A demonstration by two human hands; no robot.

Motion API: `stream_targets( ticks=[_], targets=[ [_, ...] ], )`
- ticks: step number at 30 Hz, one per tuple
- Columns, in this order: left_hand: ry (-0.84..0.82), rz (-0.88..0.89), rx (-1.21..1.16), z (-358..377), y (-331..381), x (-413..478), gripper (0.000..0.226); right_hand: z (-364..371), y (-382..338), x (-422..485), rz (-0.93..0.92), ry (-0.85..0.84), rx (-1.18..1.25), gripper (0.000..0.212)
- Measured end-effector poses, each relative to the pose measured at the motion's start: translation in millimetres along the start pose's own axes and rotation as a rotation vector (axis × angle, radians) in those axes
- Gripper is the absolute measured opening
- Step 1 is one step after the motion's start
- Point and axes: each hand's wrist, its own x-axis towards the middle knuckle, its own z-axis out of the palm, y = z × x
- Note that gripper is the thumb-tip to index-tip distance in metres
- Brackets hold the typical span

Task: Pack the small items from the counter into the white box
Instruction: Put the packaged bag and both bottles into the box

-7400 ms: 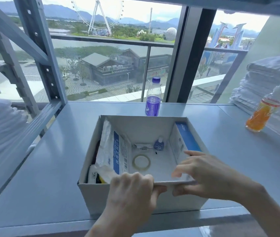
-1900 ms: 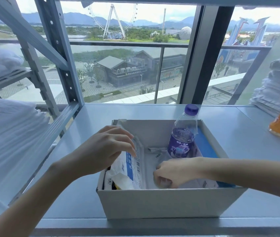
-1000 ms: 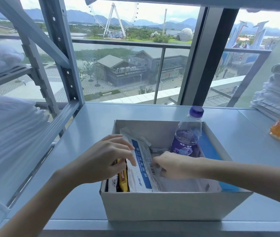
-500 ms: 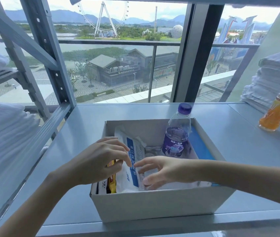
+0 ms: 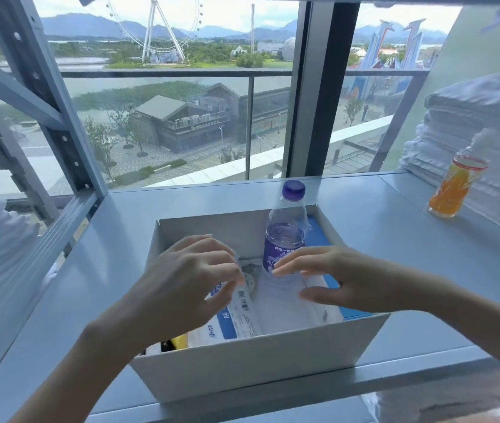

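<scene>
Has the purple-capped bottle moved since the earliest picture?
Yes. The purple-capped bottle stood on the counter beyond the white box's far wall; now it stands inside the box, toward the person.

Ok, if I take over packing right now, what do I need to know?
Left hand: open, above the white-and-blue packet.
Right hand: open, beside the purple bottle, holding nothing.
Done: bottle upright in the white box, with packet and a blue carton.
Left: orange drink stands on the counter, far right.
</scene>
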Motion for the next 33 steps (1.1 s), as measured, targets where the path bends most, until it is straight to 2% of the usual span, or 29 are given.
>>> stream_targets(
  ticks=[5,15,20,26,33],
  targets=[
    [0.066,0.016,-0.003,9.1,40.4,30.9,0.027,-19.6,14.4,-46.1,0.085,0.215,0.058,0.031],
    [0.109,-0.169,0.032,80.0,135.1,132.8,0.019,-57.7,98.4,-138.2,0.266,0.377,-0.014,0.039],
    [0.008,-0.254,0.011,111.4,169.0,189.9,0.035,-82.1,152.9,-169.1,0.378,0.457,-0.055,0.042],
    [-0.183,-0.37,-0.031,210.4,206.5,274.3,0.044,-120.2,250.7,-195.2,0.532,0.565,-0.088,0.047],
    [-0.263,-0.484,-0.073,304.3,212.6,315.1,0.054,-132.4,321.5,-198.6,0.576,0.567,-0.109,0.051]
  ],
)
